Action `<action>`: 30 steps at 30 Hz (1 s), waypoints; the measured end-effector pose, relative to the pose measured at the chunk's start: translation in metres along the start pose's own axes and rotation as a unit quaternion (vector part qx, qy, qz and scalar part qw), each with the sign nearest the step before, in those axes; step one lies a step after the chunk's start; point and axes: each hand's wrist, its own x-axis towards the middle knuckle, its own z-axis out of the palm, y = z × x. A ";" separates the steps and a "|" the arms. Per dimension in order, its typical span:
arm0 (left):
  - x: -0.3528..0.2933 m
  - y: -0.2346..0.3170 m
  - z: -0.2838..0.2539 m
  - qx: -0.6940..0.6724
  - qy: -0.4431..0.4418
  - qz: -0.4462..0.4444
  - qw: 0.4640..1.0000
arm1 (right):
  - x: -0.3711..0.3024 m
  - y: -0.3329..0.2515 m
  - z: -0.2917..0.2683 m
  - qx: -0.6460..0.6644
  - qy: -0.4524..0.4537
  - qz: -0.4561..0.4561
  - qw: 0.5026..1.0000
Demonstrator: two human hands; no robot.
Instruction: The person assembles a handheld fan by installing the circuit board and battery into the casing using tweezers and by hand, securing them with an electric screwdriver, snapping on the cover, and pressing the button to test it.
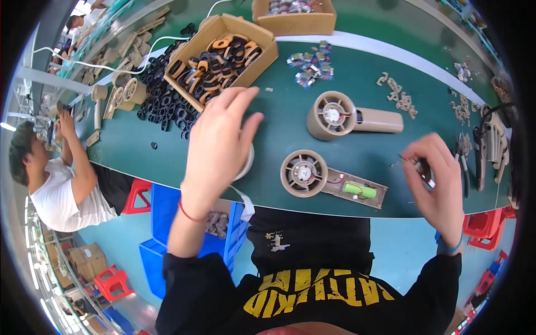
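Note:
My left hand (219,139) is over the table's left part with its fingers stretched out and the thumb apart. Partly hidden under it is a white tape roll (247,163), its loose end hanging past the table edge. At the right, my right hand (438,181) has thumb and fingers curled round a small dark and silver piece that I cannot make out. Between the hands lie two beige handheld fans. The nearer fan (304,173) has its handle open, showing a green battery (360,190) and thin wires. The farther fan (333,115) has a covered handle.
A cardboard box (267,54) of black and orange rings stands beside a heap of black rings (167,103). Small circuit boards (315,68) and beige clips (399,95) lie farther back. Pliers (479,159) are at the right. A co-worker (67,184) sits at the left.

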 end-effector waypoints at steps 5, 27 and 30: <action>0.017 -0.001 -0.006 0.091 -0.035 0.007 0.995 | 0.091 -0.013 0.020 0.061 -0.055 -0.187 0.979; -0.008 0.000 0.012 0.033 0.015 -0.031 0.999 | 0.164 -0.039 0.109 -0.101 -0.233 -0.249 0.935; -0.014 0.016 0.001 0.006 0.046 -0.019 0.999 | 0.143 -0.032 0.076 0.003 -0.151 -0.249 0.957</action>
